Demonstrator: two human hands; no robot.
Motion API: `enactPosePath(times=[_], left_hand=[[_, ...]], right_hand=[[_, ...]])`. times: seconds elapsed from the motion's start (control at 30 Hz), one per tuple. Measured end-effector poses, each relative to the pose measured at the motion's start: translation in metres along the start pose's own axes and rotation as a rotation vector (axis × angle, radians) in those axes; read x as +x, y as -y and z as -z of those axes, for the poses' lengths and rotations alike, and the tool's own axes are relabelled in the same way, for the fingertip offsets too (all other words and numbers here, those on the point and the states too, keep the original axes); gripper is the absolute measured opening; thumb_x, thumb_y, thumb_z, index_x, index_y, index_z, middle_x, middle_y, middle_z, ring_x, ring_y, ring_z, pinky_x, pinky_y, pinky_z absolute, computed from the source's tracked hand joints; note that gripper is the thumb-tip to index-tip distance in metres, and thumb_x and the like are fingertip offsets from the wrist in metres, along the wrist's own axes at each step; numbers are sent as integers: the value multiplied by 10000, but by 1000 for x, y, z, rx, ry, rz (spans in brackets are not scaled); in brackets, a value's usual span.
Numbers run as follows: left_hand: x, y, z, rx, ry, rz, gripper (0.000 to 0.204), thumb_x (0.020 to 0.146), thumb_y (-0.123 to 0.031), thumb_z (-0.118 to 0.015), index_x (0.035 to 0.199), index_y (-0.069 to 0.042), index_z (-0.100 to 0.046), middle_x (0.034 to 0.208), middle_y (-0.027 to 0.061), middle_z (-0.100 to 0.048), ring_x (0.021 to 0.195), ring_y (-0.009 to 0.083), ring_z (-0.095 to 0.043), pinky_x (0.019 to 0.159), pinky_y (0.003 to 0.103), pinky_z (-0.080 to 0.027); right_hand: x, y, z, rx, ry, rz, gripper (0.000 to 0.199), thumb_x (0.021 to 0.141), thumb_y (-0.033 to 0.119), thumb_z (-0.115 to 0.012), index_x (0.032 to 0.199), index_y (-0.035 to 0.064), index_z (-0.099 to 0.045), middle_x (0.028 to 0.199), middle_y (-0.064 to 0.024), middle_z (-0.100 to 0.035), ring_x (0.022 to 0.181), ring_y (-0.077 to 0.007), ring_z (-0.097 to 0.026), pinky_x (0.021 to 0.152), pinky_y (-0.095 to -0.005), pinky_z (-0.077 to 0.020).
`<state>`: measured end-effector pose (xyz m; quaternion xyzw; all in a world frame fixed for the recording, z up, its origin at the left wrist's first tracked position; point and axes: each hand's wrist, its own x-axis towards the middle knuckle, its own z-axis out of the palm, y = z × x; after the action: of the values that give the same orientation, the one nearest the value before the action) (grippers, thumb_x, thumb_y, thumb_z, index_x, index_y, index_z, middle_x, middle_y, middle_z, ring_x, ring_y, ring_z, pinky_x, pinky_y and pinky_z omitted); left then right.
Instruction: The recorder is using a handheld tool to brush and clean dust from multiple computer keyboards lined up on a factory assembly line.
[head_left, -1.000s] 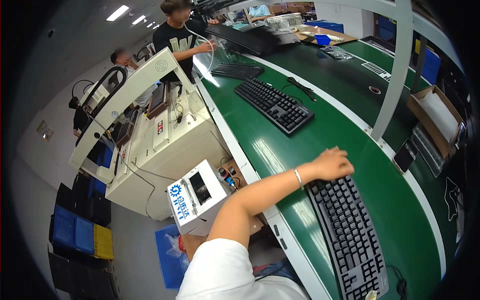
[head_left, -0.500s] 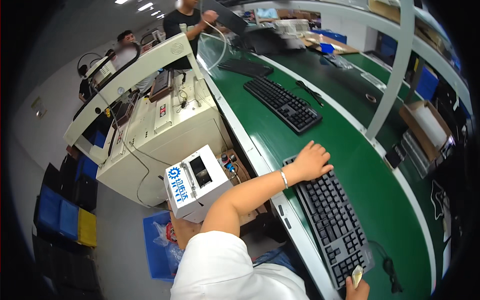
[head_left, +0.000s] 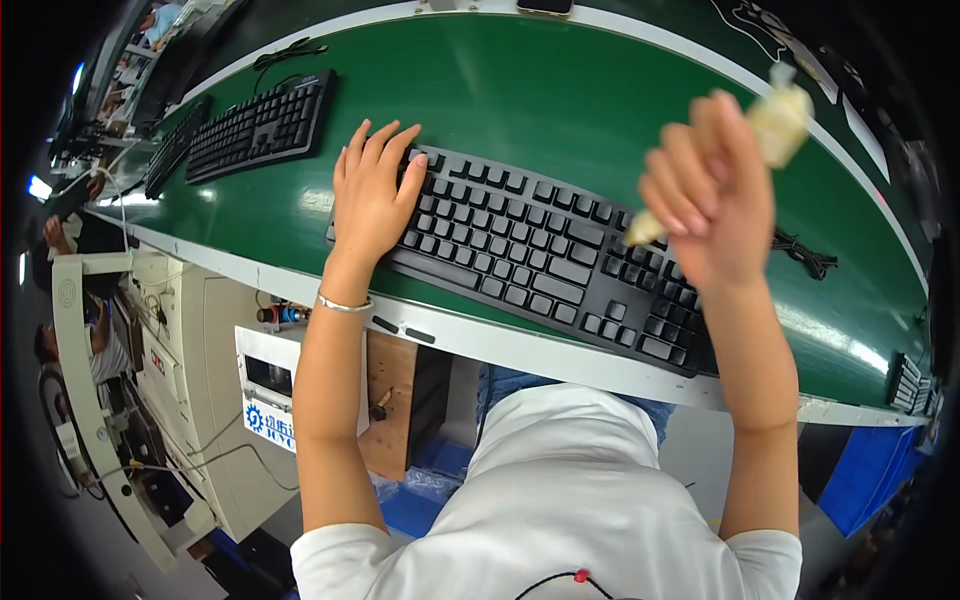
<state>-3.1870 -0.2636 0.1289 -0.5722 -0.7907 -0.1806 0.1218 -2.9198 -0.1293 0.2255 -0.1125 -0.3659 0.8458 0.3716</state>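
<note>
A dark grey full-size keyboard lies slightly slanted on the green work surface before me. My left hand rests over its left end, fingers stretched out and spread, a bracelet round the wrist. Above the keyboard's right part my right hand is raised, its fingers closed round a pale yellow pouch. The pouch is soft-looking, with a narrow tip pointing down at the keys and a bulging, see-through upper end. Motion blur hides its detail. A black cable lies coiled behind the keyboard's right side.
Further left on the green surface lie another black keyboard with its cable and a darker one past it. A white box-shaped device stands below the bench's front edge. A blue bin sits low at the right.
My view has swung round to face the keyboard squarely. My right hand has risen with the pouch from the keyboard's near end. My left hand stays at the keyboard's other end.
</note>
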Motion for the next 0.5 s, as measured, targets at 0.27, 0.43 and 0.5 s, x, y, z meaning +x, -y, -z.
enactPosePath(times=[0.27,0.43,0.5], left_hand=[[-9,-23,9,-57,6,49,340,930,-333,-550,1175,-114,-638,1247,55,-620,1299,312,-451,1085,459,-321],[-9,-32,6,-98,-24,36,326,920,-316,-569,1162,-109,-640,1229,55,-628,1291,310,-456,1078,459,-328],[-8,-35,6,-72,-28,26,320,916,-309,-575,1157,-108,-639,1228,56,-625,1285,311,-461,1075,458,-332]], right_hand=[[9,-31,1,-14,-170,-148,384,998,242,-468,639,175,-351,450,71,-266,362,-34,-213,357,-190,-215],[8,-42,3,-186,-183,-175,387,983,243,-480,626,179,-344,445,67,-265,362,-41,-203,355,-199,-203],[8,-43,1,-241,-153,-153,391,981,246,-483,622,179,-344,443,63,-271,362,-44,-204,355,-202,-198]])
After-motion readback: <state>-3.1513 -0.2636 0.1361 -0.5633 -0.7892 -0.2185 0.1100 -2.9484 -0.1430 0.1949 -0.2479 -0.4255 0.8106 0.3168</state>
